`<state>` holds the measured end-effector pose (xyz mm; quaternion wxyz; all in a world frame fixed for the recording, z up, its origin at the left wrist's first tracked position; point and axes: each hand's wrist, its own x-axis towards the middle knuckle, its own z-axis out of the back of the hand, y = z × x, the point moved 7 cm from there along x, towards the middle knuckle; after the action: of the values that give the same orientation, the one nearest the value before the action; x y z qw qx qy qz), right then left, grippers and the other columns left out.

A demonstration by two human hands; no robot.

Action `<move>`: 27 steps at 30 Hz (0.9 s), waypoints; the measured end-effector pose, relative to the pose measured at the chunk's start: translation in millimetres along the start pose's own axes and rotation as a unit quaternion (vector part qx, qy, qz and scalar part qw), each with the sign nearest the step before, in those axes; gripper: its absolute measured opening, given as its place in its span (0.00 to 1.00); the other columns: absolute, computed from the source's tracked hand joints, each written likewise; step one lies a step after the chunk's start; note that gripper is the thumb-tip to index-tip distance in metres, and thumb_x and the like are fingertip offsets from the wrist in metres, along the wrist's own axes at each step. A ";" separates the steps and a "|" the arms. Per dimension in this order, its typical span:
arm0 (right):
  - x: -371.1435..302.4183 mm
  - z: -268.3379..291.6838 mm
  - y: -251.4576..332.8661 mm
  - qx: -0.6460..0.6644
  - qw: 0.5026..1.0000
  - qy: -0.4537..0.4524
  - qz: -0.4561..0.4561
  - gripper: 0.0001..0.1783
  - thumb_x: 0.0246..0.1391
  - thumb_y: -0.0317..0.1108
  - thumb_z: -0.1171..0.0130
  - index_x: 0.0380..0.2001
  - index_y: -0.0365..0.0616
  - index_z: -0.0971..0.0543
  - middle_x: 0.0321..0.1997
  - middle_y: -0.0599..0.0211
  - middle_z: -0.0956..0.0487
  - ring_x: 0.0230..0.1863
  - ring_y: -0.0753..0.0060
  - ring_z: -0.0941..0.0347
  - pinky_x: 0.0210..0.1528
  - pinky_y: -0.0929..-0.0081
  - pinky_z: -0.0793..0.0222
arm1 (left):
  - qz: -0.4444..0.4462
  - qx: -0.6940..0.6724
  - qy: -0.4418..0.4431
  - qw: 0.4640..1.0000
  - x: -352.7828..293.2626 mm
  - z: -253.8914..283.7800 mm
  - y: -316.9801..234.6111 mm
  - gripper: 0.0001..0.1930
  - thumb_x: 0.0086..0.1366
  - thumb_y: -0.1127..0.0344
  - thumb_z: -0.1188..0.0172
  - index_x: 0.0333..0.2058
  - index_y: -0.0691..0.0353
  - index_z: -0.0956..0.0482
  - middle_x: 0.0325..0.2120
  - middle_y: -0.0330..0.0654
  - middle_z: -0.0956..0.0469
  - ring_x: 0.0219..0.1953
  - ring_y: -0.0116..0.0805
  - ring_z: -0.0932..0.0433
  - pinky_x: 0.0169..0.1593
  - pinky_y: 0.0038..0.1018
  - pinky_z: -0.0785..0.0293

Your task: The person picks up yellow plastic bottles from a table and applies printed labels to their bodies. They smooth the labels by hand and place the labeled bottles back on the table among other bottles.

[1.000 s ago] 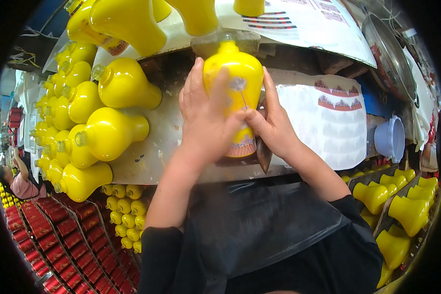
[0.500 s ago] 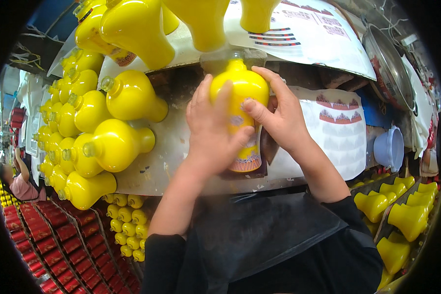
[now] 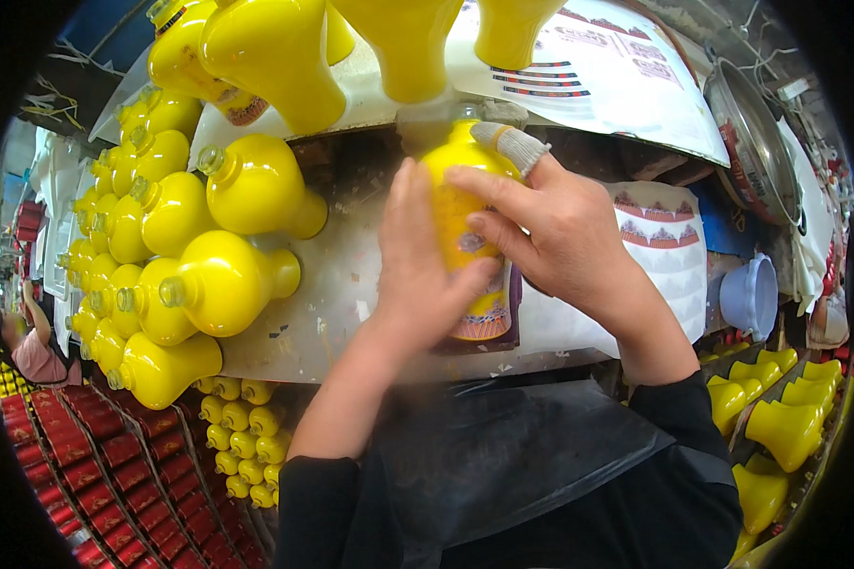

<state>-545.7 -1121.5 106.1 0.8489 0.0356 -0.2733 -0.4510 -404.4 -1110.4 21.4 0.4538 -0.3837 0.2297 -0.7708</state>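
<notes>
A glossy yellow bottle point(image 3: 457, 213) with a clear glass neck rests on a dark support at the table's middle, in a slight tilt. It bears a small emblem on its front and a patterned band near its base. My left hand point(image 3: 413, 270) is wrapped along its left side, thumb across the front, fingers slightly blurred. From the right, my right hand point(image 3: 574, 223) grips the bottle's shoulder, with thumb and index finger pressed on the front. A grey knitted finger cover point(image 3: 519, 147) sits on one of its fingers.
Several yellow bottles point(image 3: 228, 284) crowd the table's left; more stand along the far edge. Decal sheets point(image 3: 659, 294) lie to the right, near a pale blue bucket point(image 3: 750, 299) and a metal pan point(image 3: 754, 133). Red boxes point(image 3: 114, 455) fill the lower left, where another person point(image 3: 43, 356) sits.
My right hand has rolled over toward the bottle's front, and its covered finger now shows at the shoulder. The left hand has slid a little rightward against the bottle.
</notes>
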 end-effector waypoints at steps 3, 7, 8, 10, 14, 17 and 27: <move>1.0 -3.4 -6.6 -0.018 0.997 0.033 -0.072 0.25 0.57 0.40 0.31 0.59 0.55 0.18 0.47 0.49 0.18 0.38 0.49 0.16 0.40 0.63 0.20 | 0.000 0.007 0.007 1.000 1.4 -0.6 1.2 0.56 0.61 0.46 0.33 0.75 0.71 0.57 0.74 0.67 0.55 0.76 0.66 0.53 0.77 0.51 0.56; -8.6 -3.2 -22.2 0.078 0.991 -0.015 -0.105 0.28 0.58 0.46 0.35 0.62 0.60 0.21 0.35 0.51 0.23 0.32 0.47 0.21 0.37 0.60 0.23 | -0.029 -0.023 -0.009 0.999 -0.1 1.7 5.6 0.55 0.70 0.34 0.46 0.75 0.74 0.59 0.74 0.67 0.53 0.76 0.65 0.51 0.76 0.49 0.54; -13.7 -6.2 -29.4 0.121 0.984 -0.017 -0.129 0.28 0.59 0.46 0.36 0.64 0.61 0.22 0.35 0.51 0.23 0.32 0.48 0.21 0.37 0.62 0.23 | -0.005 -0.096 -0.018 0.995 -1.0 0.6 10.4 0.55 0.70 0.34 0.46 0.75 0.73 0.59 0.74 0.67 0.52 0.76 0.63 0.50 0.76 0.48 0.53; -29.8 -17.5 -38.7 0.204 0.962 0.014 -0.183 0.40 0.58 0.46 0.35 0.73 0.55 0.32 0.47 0.47 0.22 0.32 0.59 0.22 0.38 0.67 0.25 | 0.043 -0.245 -0.047 0.967 -6.2 -1.6 18.1 0.54 0.72 0.33 0.48 0.75 0.73 0.60 0.74 0.66 0.51 0.76 0.61 0.48 0.76 0.46 0.51; -62.6 -43.7 -43.9 0.321 0.906 0.047 -0.271 0.56 0.52 0.46 0.31 0.79 0.47 0.48 0.68 0.40 0.29 0.37 0.67 0.20 0.43 0.69 0.24 | 0.083 -0.249 -0.029 0.964 -16.3 -8.8 21.0 0.53 0.71 0.35 0.46 0.75 0.71 0.59 0.72 0.65 0.47 0.75 0.58 0.44 0.76 0.44 0.49; -68.7 -53.6 -44.1 0.323 0.909 0.033 -0.262 0.58 0.52 0.46 0.31 0.80 0.49 0.51 0.72 0.39 0.33 0.43 0.60 0.18 0.48 0.68 0.23 | 0.083 -0.194 -0.029 0.977 -18.5 -9.1 20.9 0.51 0.71 0.42 0.43 0.75 0.71 0.58 0.72 0.64 0.46 0.74 0.59 0.44 0.75 0.44 0.48; -68.5 -49.2 -36.6 0.308 0.918 0.013 -0.248 0.62 0.50 0.49 0.29 0.80 0.45 0.53 0.73 0.35 0.35 0.54 0.50 0.21 0.60 0.62 0.27 | 0.108 -0.265 -0.043 0.957 -22.5 -9.3 13.9 0.48 0.69 0.58 0.41 0.76 0.70 0.61 0.71 0.62 0.45 0.70 0.54 0.36 0.72 0.45 0.39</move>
<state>-578.9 -1098.5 23.6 0.6602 0.3676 -0.3703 -0.5403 -398.0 -1097.3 -2.5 0.4256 -0.4962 0.4461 -0.6113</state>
